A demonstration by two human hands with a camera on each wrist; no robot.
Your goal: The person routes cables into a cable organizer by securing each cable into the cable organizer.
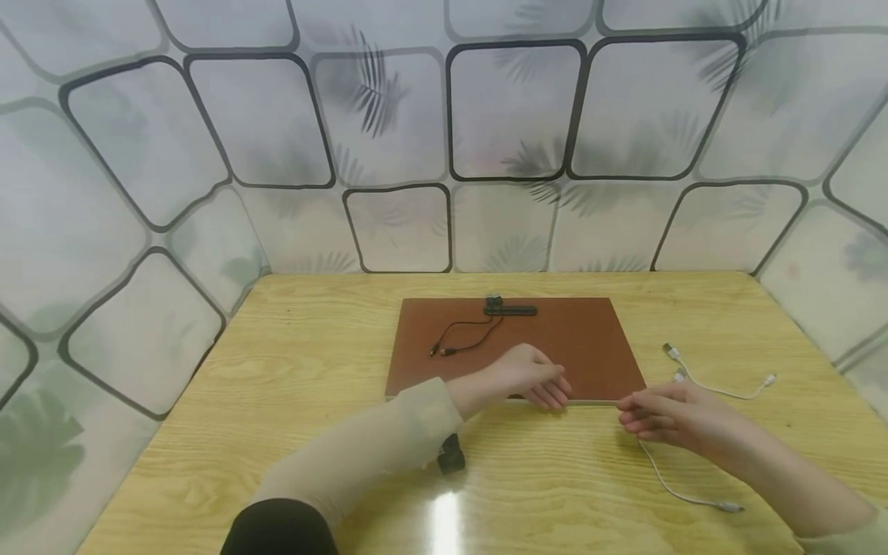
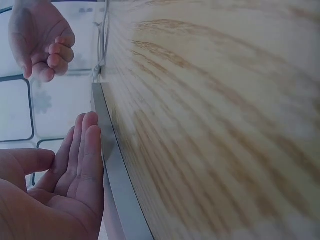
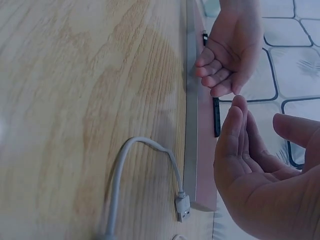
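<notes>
My left hand [image 1: 530,378] hovers over the front edge of a brown board [image 1: 583,347], holding nothing, its fingers loosely extended. Beyond it, a black cable [image 1: 466,324] with small plugs and a short black bar [image 1: 516,311] lie on the board. My right hand [image 1: 673,414], also holding nothing, is by the board's front right corner with relaxed fingers. One white cable [image 1: 724,394] lies behind that hand, and another white cable [image 1: 662,479] runs out in front of it. In the right wrist view, a white USB plug [image 3: 183,206] lies beside the board's silver edge [image 3: 191,125].
The board lies on a light wooden table [image 1: 312,331]. A small black object [image 1: 451,455] shows under the left sleeve [image 1: 375,447]. Patterned curtain walls [image 1: 513,116] stand behind the table and at both sides.
</notes>
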